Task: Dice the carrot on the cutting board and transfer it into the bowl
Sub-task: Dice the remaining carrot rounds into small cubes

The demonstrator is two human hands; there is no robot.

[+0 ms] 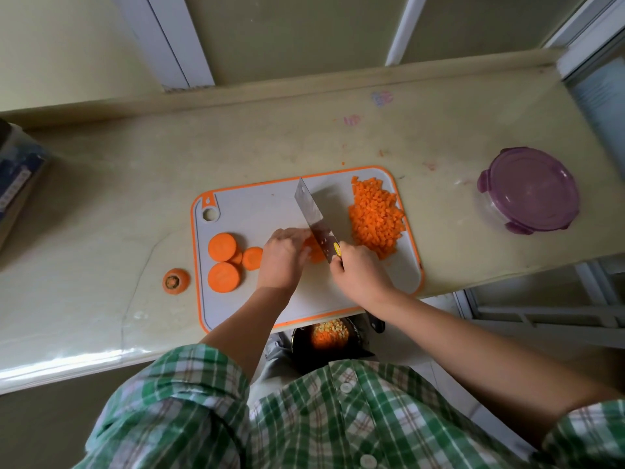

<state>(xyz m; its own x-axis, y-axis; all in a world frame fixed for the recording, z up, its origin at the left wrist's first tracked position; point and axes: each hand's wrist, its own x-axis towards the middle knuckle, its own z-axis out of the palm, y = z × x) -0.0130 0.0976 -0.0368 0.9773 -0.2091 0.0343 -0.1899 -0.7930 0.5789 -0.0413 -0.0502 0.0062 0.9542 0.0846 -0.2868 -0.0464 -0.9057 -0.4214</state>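
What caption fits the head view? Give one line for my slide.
Mid-dice: right hand holds a cleaver to a carrot piece steadied by the left hand, diced carrot piled on the cutting board.

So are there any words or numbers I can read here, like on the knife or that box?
Nothing here can be read.
yellow sticker on the knife: too small and blurred to read.
box at the left edge: pale marks, too blurred to read.
scribbles on the counter: coloured marks, no letters can be made out.
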